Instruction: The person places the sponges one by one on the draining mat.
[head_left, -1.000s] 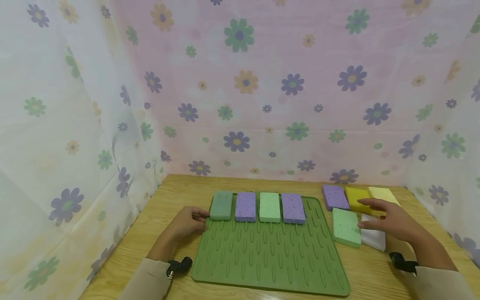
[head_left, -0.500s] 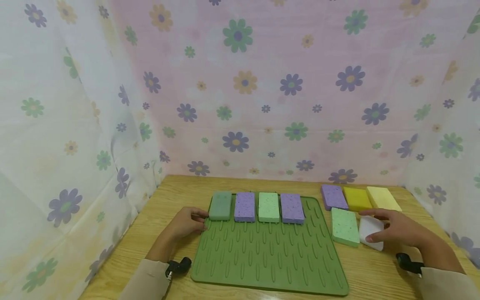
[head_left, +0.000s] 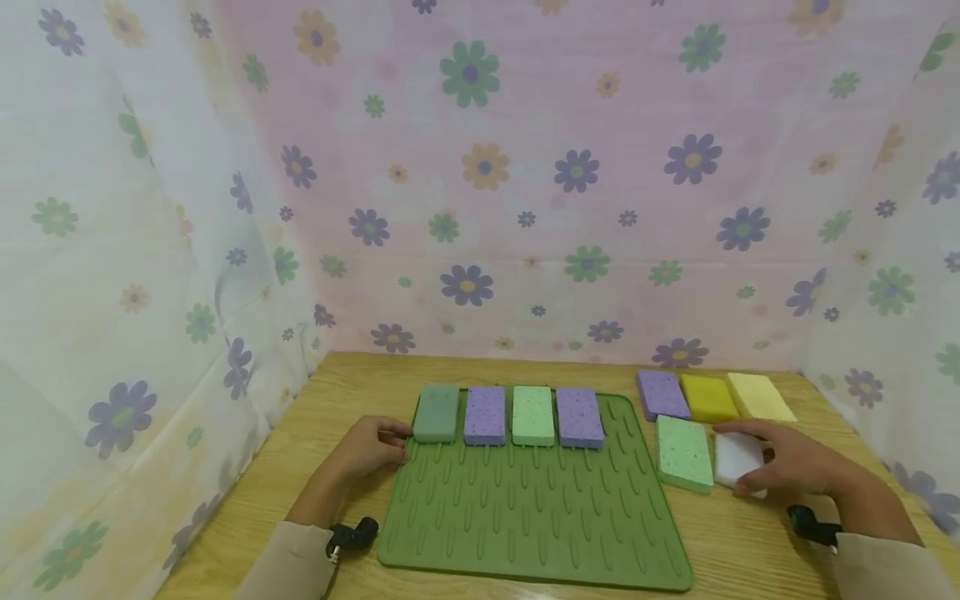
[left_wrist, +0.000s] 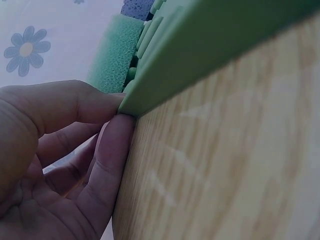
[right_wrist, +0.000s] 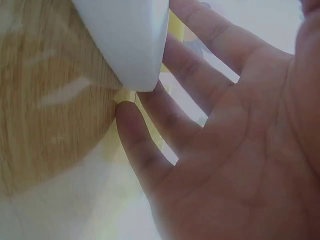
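My right hand (head_left: pixel 795 460) grips a white sponge (head_left: pixel 737 458), its thumb at the near edge and forefinger at the far edge. In the right wrist view the white sponge (right_wrist: pixel 132 40) lies against the fingertips; whether it has left the table is unclear. My left hand (head_left: pixel 367 450) is at the left edge of a green ribbed silicone mat (head_left: pixel 532 517). The left wrist view shows thumb and a finger pinching the mat's rim (left_wrist: pixel 165 75). Along the mat's back edge lie a dark green sponge (head_left: pixel 437 412), two purple sponges (head_left: pixel 485 414) and a light green sponge (head_left: pixel 533 414).
Just left of the white sponge lies a speckled light green sponge (head_left: pixel 684 452). Behind are a purple sponge (head_left: pixel 662 393), a dark yellow sponge (head_left: pixel 708 397) and a pale yellow sponge (head_left: pixel 760 396). A flowered cloth (head_left: pixel 525 208) walls the wooden table (head_left: pixel 352 375) at back and sides.
My right hand has come down from above the sponges and closed its fingers on the white sponge. The left hand has stayed at the mat's edge. The head view has shifted slightly.
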